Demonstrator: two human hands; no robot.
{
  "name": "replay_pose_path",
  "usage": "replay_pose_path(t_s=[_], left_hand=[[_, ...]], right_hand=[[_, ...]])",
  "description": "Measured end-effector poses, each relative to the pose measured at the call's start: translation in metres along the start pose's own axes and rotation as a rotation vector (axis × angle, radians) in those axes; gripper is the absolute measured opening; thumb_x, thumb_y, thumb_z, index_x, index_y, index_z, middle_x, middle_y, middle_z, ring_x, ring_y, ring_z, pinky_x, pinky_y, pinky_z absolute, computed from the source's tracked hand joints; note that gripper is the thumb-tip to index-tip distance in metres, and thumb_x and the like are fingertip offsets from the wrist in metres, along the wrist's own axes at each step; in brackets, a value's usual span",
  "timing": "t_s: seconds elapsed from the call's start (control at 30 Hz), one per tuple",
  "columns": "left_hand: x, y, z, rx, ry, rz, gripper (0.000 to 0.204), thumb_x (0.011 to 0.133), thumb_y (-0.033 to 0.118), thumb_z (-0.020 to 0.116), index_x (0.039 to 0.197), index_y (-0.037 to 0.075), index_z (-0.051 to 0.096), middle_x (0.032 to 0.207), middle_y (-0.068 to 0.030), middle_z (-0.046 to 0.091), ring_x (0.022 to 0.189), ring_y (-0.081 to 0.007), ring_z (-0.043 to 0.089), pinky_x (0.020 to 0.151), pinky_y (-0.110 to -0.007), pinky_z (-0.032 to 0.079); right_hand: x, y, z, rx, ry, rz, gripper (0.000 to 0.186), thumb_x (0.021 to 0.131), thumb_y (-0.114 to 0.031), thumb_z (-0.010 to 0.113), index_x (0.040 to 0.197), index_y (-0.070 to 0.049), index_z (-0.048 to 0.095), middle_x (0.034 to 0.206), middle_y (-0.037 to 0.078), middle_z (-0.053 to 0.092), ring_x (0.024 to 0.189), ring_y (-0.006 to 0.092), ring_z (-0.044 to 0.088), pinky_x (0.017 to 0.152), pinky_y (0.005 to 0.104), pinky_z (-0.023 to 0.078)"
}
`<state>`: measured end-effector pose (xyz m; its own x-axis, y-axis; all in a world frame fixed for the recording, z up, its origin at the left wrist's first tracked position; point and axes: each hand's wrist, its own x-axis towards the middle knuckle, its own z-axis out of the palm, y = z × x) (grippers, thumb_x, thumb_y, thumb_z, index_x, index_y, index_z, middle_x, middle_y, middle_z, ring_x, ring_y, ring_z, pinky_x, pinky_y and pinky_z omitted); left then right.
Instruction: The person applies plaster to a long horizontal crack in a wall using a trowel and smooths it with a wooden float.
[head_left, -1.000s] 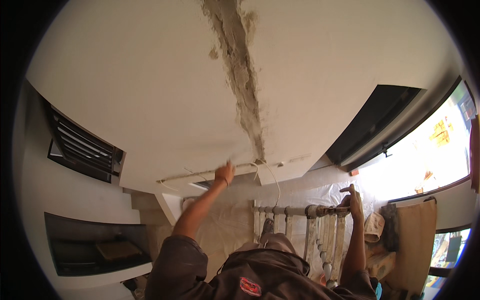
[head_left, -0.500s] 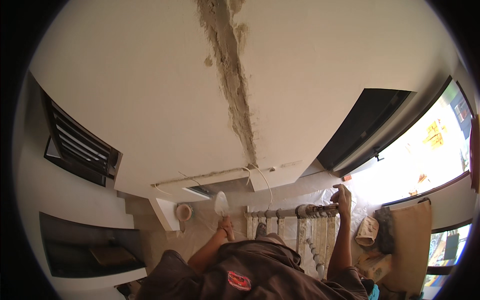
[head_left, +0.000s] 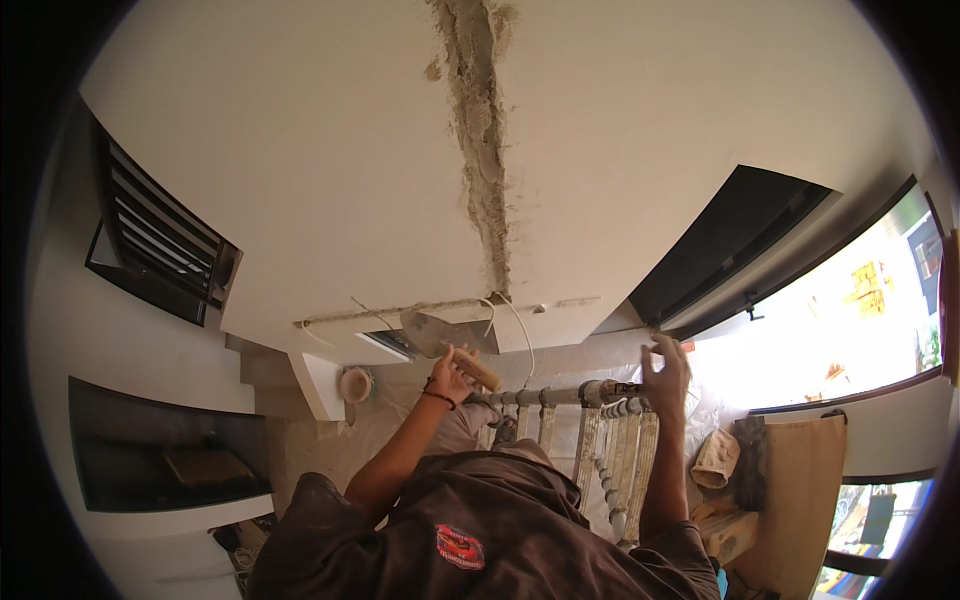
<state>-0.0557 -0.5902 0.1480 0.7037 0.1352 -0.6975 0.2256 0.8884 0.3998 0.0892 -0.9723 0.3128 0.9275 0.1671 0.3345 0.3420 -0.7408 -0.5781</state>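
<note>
My left hand (head_left: 450, 375) grips the wooden handle of a trowel (head_left: 432, 335), whose grey metal blade points up and left just under the white ceiling (head_left: 330, 150). A rough grey strip of plaster (head_left: 480, 150) runs along the ceiling and ends right above the trowel. My right hand (head_left: 665, 372) is raised with its fingers apart, just above the top rail of a paint-spattered ladder (head_left: 600, 440) and close to the ceiling's edge.
A louvred vent grille (head_left: 165, 240) is set in the ceiling at the left, and a dark recess (head_left: 740, 240) at the right. Loose white wires (head_left: 515, 330) hang near the strip's end. A small bucket (head_left: 355, 383) and a bright window (head_left: 850, 300) lie beyond.
My left hand dropped from the ceiling to chest height, then rose again with the trowel. My right hand stayed near the ladder's top and has opened its fingers.
</note>
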Motion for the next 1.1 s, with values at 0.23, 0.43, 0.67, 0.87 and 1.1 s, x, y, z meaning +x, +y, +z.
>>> replay_pose_path(t_s=[0.23,0.43,0.67,0.87,1.1], left_hand=[[-0.046,-0.025,0.060,0.002,-0.421,-0.024,0.051,0.103,0.053,0.046,0.148,0.030,0.042,0.149,-0.0014,0.047,0.134,-0.0227,0.045,0.108,-0.055,0.039],[-0.077,0.022,0.148,0.281,-0.435,0.252,0.060,0.103,0.054,0.046,0.152,0.019,0.039,0.146,-0.0014,0.051,0.133,-0.0175,0.045,0.109,-0.045,0.035],[-0.120,0.094,0.249,0.554,-0.442,0.921,0.046,0.107,0.039,0.049,0.141,0.009,0.053,0.127,-0.0023,0.061,0.105,-0.0091,0.059,0.089,-0.031,0.049],[-0.197,0.168,0.309,1.000,-0.491,1.397,0.044,0.104,0.035,0.055,0.128,-0.001,0.061,0.108,-0.0094,0.069,0.100,-0.0180,0.064,0.090,-0.032,0.051],[-0.236,0.298,0.334,1.514,-0.218,1.833,0.021,0.097,0.024,0.063,0.106,0.007,0.072,0.108,-0.0090,0.074,0.101,-0.0260,0.070,0.092,-0.037,0.054]], right_hand=[[-0.033,-0.098,0.089,0.341,-0.587,-0.148,0.050,0.092,-0.031,0.070,0.132,-0.005,0.056,0.098,0.019,0.071,0.091,0.0336,0.070,0.078,0.0422,0.055],[0.003,-0.164,0.071,0.471,-0.594,-0.182,0.042,0.098,-0.030,0.058,0.129,-0.002,0.050,0.105,0.029,0.068,0.102,0.0451,0.066,0.084,0.0492,0.052],[0.105,-0.212,0.035,0.508,-0.356,-0.446,0.042,0.099,-0.032,0.057,0.128,-0.002,0.053,0.098,0.027,0.067,0.093,0.0449,0.066,0.080,0.0490,0.051],[0.161,-0.286,-0.059,0.491,-0.332,-0.572,0.039,0.094,-0.031,0.066,0.122,-0.005,0.057,0.086,0.024,0.069,0.084,0.0439,0.068,0.074,0.0471,0.052],[0.218,-0.277,-0.117,0.506,-0.110,-0.553,0.027,0.098,-0.027,0.060,0.102,-0.001,0.054,0.073,0.018,0.060,0.068,0.0345,0.062,0.066,0.0437,0.048]])
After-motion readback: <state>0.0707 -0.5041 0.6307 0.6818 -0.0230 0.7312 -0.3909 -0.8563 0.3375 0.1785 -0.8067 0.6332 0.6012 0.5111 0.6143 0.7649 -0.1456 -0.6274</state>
